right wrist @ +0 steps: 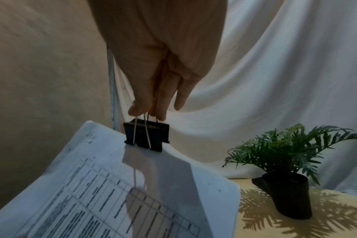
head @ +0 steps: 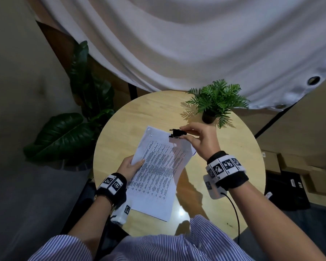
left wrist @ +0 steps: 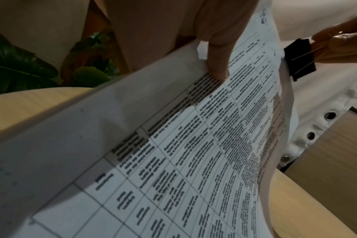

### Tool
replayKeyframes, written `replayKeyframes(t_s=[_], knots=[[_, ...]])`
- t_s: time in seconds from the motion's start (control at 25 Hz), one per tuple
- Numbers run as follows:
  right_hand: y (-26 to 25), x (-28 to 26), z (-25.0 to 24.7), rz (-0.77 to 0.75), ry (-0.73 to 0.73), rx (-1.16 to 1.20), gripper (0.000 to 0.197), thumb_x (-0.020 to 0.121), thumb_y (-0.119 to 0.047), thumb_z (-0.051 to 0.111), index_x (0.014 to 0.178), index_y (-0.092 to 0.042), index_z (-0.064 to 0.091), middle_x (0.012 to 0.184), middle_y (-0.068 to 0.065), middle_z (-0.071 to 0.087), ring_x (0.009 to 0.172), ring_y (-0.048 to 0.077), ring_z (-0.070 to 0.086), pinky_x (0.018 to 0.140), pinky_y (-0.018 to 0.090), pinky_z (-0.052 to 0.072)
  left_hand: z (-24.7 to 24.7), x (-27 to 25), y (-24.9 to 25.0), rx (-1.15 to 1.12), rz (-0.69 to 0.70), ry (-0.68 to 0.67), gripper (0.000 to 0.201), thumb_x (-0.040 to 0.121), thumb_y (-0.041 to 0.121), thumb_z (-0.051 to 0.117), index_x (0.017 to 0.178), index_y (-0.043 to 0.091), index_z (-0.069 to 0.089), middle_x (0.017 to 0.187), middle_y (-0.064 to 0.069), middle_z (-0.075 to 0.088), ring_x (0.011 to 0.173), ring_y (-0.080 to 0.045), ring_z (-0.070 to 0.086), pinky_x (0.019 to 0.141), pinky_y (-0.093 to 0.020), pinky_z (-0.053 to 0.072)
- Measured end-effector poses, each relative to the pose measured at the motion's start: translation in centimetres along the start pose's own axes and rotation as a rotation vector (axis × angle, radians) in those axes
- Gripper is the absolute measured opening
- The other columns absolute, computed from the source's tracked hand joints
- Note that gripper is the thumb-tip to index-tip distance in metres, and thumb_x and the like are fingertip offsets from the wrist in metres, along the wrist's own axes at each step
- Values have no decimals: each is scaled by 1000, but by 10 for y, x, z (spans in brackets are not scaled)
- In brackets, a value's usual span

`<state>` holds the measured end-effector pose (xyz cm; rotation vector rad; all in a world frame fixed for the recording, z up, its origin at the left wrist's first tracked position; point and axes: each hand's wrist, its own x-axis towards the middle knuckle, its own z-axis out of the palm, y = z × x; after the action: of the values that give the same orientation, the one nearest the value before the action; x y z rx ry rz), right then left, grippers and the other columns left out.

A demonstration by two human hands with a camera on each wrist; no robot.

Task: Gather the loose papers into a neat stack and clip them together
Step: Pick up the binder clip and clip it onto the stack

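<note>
A stack of printed papers with table text is lifted above the round wooden table. My left hand grips the stack's left edge, thumb on top of the page. My right hand pinches the wire handles of a black binder clip at the stack's far top edge. In the right wrist view the binder clip sits on the edge of the papers, with fingertips squeezing its handles. The left wrist view shows the binder clip at the papers' far corner.
A small fern in a black pot stands on the table just behind my right hand. A white curtain hangs behind. A large-leaf plant is left of the table, cardboard boxes on the right.
</note>
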<state>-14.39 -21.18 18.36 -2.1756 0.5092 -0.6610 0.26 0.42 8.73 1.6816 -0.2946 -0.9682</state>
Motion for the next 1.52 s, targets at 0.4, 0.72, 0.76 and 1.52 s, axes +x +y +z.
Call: replayKeyframes(t_s=[0.4,0.72,0.76,1.52], knots=[[1,26,-19,91,-175,102,20,68,-2,81,87,2,75,80,12,74,68,2,71,70,12,55,-5,-1,24,61,67,-100,19,94,12,54,111,8,63,93,-2,70,83,-14,66,69,-16,55],[5,55,-29,258,-524,58,59,72,-17,80,126,-10,58,109,1,69,95,-1,65,90,14,50,0,-1,18,-33,38,-154,22,95,9,52,116,6,59,102,-11,67,95,-25,64,84,-24,56],[8,55,-28,286,-553,36,65,71,-20,81,130,-13,54,112,-1,68,102,4,64,96,19,49,0,0,14,-60,3,-156,24,95,9,53,118,5,58,109,-17,65,103,-31,62,94,-34,52],[-7,9,6,-96,-301,-150,51,72,-38,77,118,-15,69,126,-1,65,118,8,59,103,29,46,30,11,38,-138,279,12,40,82,42,67,102,7,69,106,-27,69,104,-42,64,97,-63,45]])
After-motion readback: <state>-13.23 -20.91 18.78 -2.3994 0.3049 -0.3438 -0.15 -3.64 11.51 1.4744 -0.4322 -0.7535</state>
